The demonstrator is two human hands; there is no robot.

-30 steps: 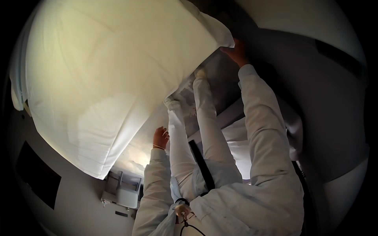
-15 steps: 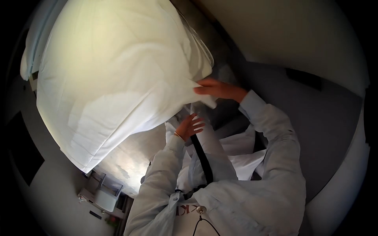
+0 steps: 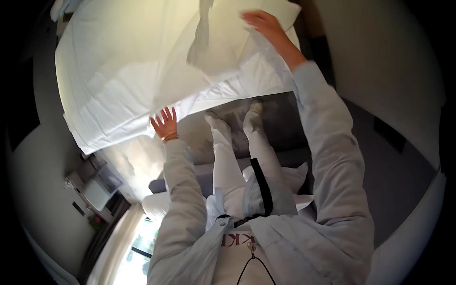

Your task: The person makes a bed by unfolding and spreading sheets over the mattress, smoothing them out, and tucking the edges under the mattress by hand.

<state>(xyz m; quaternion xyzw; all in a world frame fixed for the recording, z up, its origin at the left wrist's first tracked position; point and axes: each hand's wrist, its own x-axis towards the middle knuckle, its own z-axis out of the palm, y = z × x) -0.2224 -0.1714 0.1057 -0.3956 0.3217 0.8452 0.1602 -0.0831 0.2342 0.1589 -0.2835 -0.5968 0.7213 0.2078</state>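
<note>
A large white sheet (image 3: 142,61) covers the bed, with a raised grey-shadowed fold (image 3: 202,38) near the top centre. Its near part looks lifted and loose. At its lower edge is my left hand (image 3: 164,125), fingers spread and nothing in them; whether the fingertips touch the cloth I cannot tell. My right hand (image 3: 262,22) reaches far out over the sheet at the upper right. Motion smears its fingers, so any grip on the cloth is unclear. Beneath, white bedding (image 3: 232,88) shows along the bed's near edge.
My feet stand on a mottled floor (image 3: 190,137) beside the bed. Behind my legs are a grey cushioned seat (image 3: 199,173) and white pillows (image 3: 156,204). A desk with a chair (image 3: 97,192) and a bright window (image 3: 140,247) lie at lower left.
My right hand has moved up and away from the sheet's near corner, out over the bed. My left hand has moved left and up. The sheet's near side has shifted outward, uncovering floor and feet.
</note>
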